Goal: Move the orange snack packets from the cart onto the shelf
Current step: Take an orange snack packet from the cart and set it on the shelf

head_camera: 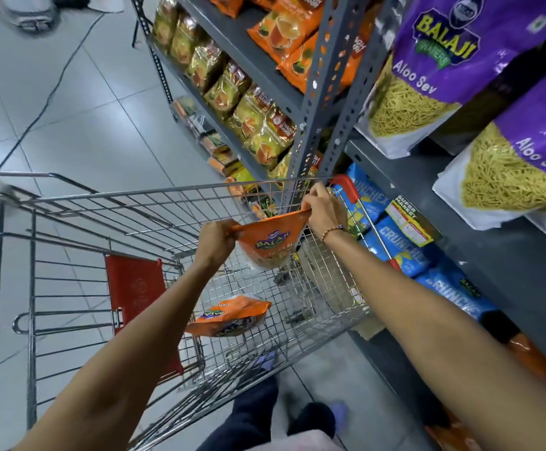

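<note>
An orange Balaji snack packet [273, 240] hangs over the wire cart [102, 203], held by its top edge. My left hand [214, 240] pinches its left corner and my right hand [323, 209] pinches its right corner, close to the cart's far rim. A second orange packet [229, 315] lies flat on the cart's wire bottom, below my left forearm. The grey metal shelf [427, 177] stands to the right of the cart.
Purple Aloo Sev bags [434, 60] stand on the shelf at upper right, blue Crunchex bags [405, 242] on the level below. Orange and yellow packets [249, 105] fill the rack beyond the perforated upright [317, 92]. A cable [53, 89] crosses the tiled floor at left.
</note>
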`<act>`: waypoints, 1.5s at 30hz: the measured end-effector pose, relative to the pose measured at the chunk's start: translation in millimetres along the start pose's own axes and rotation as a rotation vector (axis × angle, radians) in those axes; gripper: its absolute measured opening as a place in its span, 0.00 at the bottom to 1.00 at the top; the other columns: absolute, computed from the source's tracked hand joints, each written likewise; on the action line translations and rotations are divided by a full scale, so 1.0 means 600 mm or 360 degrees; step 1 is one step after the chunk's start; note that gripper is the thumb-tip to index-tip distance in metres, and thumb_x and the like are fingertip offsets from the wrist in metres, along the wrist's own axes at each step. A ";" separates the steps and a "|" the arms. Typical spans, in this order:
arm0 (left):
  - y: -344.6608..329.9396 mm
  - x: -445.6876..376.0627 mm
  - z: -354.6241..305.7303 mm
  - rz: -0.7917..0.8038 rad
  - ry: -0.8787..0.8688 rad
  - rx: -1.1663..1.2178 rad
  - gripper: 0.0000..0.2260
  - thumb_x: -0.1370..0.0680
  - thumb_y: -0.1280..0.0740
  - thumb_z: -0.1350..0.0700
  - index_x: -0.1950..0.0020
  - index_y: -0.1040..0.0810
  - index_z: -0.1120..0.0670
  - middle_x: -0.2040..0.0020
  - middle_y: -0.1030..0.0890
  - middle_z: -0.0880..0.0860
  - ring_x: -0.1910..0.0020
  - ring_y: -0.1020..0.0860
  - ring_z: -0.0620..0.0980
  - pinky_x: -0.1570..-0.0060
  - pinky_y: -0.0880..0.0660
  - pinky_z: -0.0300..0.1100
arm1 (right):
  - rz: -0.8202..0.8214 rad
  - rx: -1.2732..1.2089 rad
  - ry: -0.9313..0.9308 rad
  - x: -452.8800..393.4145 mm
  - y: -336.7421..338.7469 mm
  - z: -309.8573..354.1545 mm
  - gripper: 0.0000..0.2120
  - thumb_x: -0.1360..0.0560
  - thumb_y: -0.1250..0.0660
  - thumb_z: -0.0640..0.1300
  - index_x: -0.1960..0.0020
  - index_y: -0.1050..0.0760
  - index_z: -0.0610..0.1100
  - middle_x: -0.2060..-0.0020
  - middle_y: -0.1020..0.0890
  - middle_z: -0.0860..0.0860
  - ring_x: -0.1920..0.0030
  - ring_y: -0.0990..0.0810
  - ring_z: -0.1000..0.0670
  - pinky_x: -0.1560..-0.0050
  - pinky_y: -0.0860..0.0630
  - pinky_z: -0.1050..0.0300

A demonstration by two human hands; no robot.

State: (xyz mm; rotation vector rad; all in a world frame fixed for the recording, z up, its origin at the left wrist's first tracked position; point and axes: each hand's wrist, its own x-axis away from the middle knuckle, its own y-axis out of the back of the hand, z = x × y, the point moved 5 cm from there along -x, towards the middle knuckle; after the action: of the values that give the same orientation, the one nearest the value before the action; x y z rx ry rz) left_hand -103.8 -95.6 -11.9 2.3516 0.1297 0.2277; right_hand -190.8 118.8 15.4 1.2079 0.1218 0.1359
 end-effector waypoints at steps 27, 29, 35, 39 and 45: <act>-0.092 0.242 -0.752 0.0801 -0.1393 0.1303 0.22 0.28 0.32 0.47 0.57 0.25 0.69 0.65 0.24 0.56 0.64 0.29 0.48 0.63 0.30 0.47 | -0.2184 -0.0886 -0.0717 0.638 0.577 -0.218 0.10 0.25 0.34 0.43 0.63 0.30 0.54 0.71 0.25 0.60 0.69 0.29 0.62 0.64 0.30 0.67; -0.141 0.288 -0.786 0.0986 -0.1357 0.1319 0.11 0.25 0.32 0.54 0.57 0.22 0.63 0.65 0.20 0.50 0.65 0.25 0.45 0.64 0.27 0.41 | -0.2280 -0.0786 -0.0791 0.694 0.594 -0.244 0.10 0.25 0.34 0.43 0.64 0.30 0.49 0.73 0.27 0.61 0.71 0.30 0.62 0.66 0.33 0.69; -0.251 0.427 -0.886 0.1257 -0.1438 0.1315 0.06 0.25 0.32 0.54 0.62 0.21 0.52 0.65 0.18 0.47 0.63 0.21 0.44 0.63 0.21 0.42 | -0.2564 -0.0686 -0.0975 0.832 0.655 -0.346 0.16 0.26 0.34 0.42 0.68 0.33 0.54 0.75 0.31 0.61 0.74 0.32 0.62 0.66 0.34 0.68; -0.304 0.501 -0.947 0.1315 -0.1462 0.1317 0.05 0.26 0.31 0.56 0.61 0.21 0.53 0.63 0.18 0.48 0.61 0.19 0.45 0.60 0.20 0.45 | -0.2531 -0.0617 -0.1020 0.896 0.706 -0.438 0.13 0.27 0.34 0.47 0.68 0.33 0.53 0.72 0.29 0.56 0.71 0.32 0.61 0.64 0.31 0.54; -0.370 0.560 -1.010 0.1166 -0.1361 0.1329 0.03 0.26 0.31 0.55 0.59 0.22 0.52 0.58 0.17 0.53 0.63 0.20 0.41 0.61 0.21 0.38 | -0.2496 -0.0545 -0.0992 0.935 0.766 -0.551 0.15 0.28 0.33 0.48 0.69 0.36 0.54 0.73 0.33 0.57 0.70 0.35 0.58 0.63 0.33 0.54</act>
State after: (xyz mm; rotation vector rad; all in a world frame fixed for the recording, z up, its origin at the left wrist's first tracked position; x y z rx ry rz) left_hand 96.6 531.8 297.2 2.9716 -1.2736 -0.6133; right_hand 288.7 678.8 317.9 0.5029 0.4365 -1.5075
